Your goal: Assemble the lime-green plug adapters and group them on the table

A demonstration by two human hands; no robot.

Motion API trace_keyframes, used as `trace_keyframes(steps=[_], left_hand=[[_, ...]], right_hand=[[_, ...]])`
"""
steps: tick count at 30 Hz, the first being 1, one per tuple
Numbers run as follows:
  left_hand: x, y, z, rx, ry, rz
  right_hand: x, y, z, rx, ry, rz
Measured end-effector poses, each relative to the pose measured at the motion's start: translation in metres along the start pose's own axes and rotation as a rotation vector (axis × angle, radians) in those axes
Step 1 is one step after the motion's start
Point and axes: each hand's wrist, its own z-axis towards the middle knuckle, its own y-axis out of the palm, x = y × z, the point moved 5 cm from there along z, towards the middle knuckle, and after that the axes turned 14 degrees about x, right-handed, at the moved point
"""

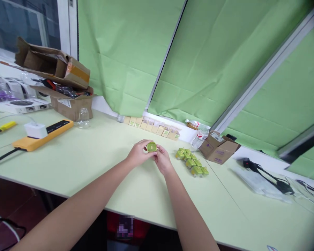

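Observation:
Over the middle of the table, a small green square lid [151,147] with a raised rim and a pale mark at its centre is held between both hands. My left hand [140,152] grips its left side with thumb and fingers. From the right and below, my right hand [162,161] pinches it. Whether a container body is attached beneath it is hidden by the fingers. To the right of my right hand stand several small clear containers with green lids [191,162], grouped close together, yellow loops on top.
A row of small tan boxes [153,127] lines the wall. A clear jar [83,118] stands left, near an orange power strip [43,136] and stacked cardboard boxes [73,106]. Plastic bottles [199,137], an open carton [219,148] and black cables [272,179] lie right.

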Motion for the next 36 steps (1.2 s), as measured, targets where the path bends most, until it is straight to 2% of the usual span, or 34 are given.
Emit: trace_keyframes(steps=[2, 4, 5, 7, 9, 10, 12, 15, 17, 19, 23, 29, 36], left_hand=[[-0.001, -0.004, 0.000, 0.027, 0.022, 0.021], [-0.006, -0.004, 0.000, 0.043, 0.027, 0.049], [-0.010, -0.003, -0.001, 0.045, 0.026, 0.067], [-0.017, -0.001, -0.002, 0.037, 0.025, 0.105], [-0.025, 0.000, -0.004, 0.031, 0.017, 0.139], [-0.028, 0.000, -0.004, 0.029, 0.009, 0.152], [-0.033, 0.000, -0.004, 0.017, -0.009, 0.173], [-0.038, 0.000, -0.005, -0.002, -0.031, 0.201], [-0.041, 0.001, -0.006, -0.009, -0.037, 0.213], [-0.043, 0.003, -0.006, -0.016, -0.035, 0.218], [-0.043, 0.002, -0.006, -0.009, -0.030, 0.224], [-0.041, 0.002, -0.006, -0.031, -0.024, 0.224], [-0.040, 0.001, -0.007, -0.066, -0.029, 0.262]], right_hand=[[-0.008, -0.008, 0.001, 0.104, -0.146, -0.217], [-0.019, -0.019, 0.002, 0.214, -0.398, -0.538], [-0.021, -0.022, 0.002, 0.220, -0.506, -0.707], [-0.014, -0.025, 0.005, 0.102, -0.592, -0.982], [-0.001, -0.027, 0.009, -0.039, -0.560, -1.126], [0.003, -0.029, 0.011, -0.067, -0.537, -1.139], [0.005, -0.032, 0.016, -0.023, -0.490, -1.044], [0.002, -0.034, 0.021, 0.067, -0.351, -0.658], [0.000, -0.031, 0.021, 0.041, -0.248, -0.390], [-0.002, -0.026, 0.018, -0.016, -0.178, -0.233], [-0.003, -0.021, 0.011, -0.071, -0.097, -0.146], [-0.004, -0.020, 0.007, -0.043, 0.059, -0.037], [-0.004, -0.018, 0.004, -0.051, 0.088, -0.052]])
